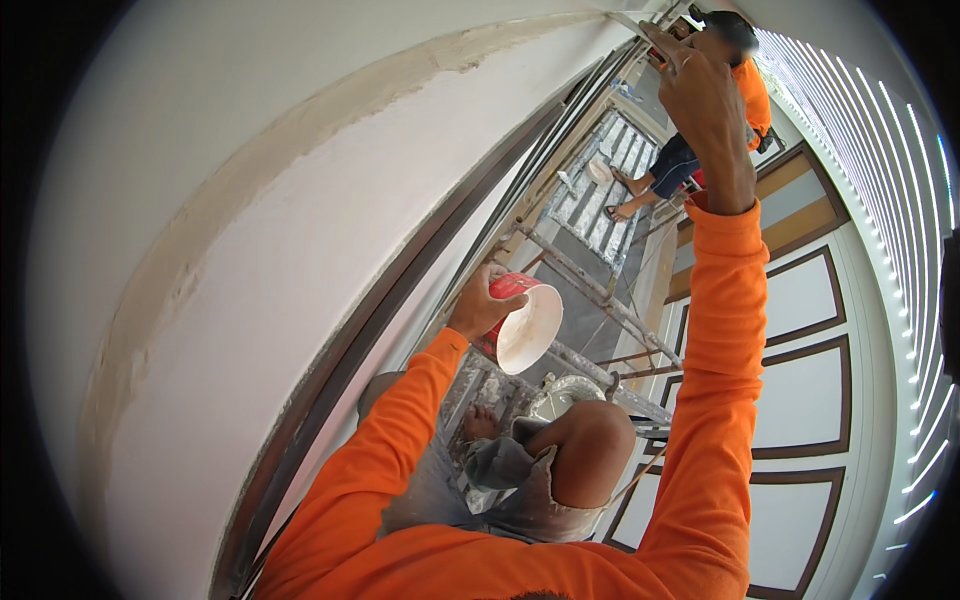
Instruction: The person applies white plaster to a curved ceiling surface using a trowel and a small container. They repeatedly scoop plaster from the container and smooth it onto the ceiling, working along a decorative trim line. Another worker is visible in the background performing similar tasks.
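My left hand (478,304) grips a small red plastic tub (532,335) by its wall, the thumb over the rim. The tub is tilted with its mouth facing me, and its pale inside is smeared with filler. High up at the top, my right hand (702,95) is closed round a putty knife (630,24), whose thin blade points left toward the wall's upper part. Its handle is mostly hidden by the fingers. A beige band of filler (250,155) curves along the white wall (270,270) from the blade down to the lower left.
I sit or squat on a spattered scaffold platform (470,385), a whitish bucket (565,398) by my knee. Scaffold bars (600,295) cross ahead. Beyond them another person (752,95) in orange is on a second platform (600,190). A dark ledge (400,250) runs below the wall.
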